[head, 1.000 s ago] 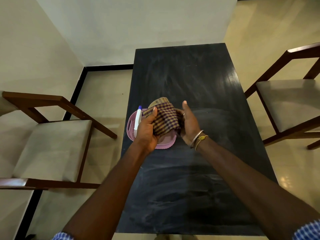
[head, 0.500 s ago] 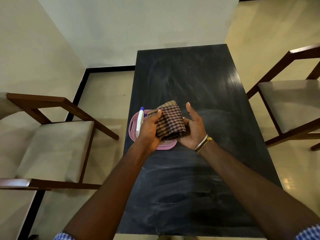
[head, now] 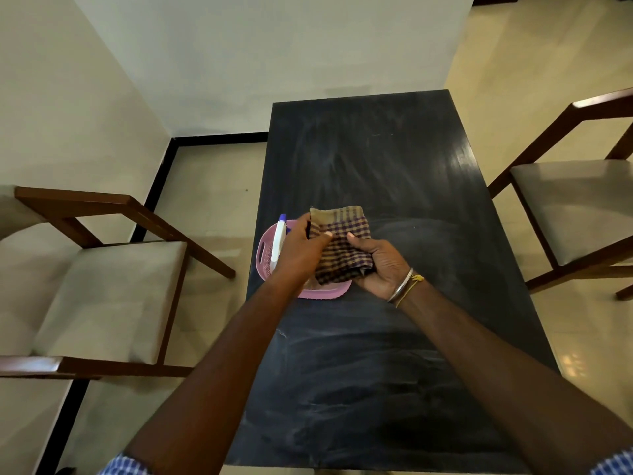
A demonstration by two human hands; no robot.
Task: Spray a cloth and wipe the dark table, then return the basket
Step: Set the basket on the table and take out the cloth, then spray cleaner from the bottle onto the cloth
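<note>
A folded checked cloth (head: 342, 248), purple and tan, is held between both hands above the pink basket (head: 265, 248). My left hand (head: 301, 250) pinches its left edge. My right hand (head: 383, 265) cups it from below and the right, thumb on top. The basket sits at the left edge of the dark table (head: 376, 354). A white spray bottle (head: 278, 243) with a blue tip lies inside the basket, partly hidden by my left hand. The tabletop shows faint wipe streaks.
A wooden chair with a beige seat (head: 102, 296) stands left of the table. Another such chair (head: 579, 207) stands on the right. A white wall (head: 274, 56) runs just behind the table's far end. Pale floor tiles surround everything.
The cloth has turned and flattened between my hands. My right hand rolled palm-up under it, and my left hand shifted toward its top left edge.
</note>
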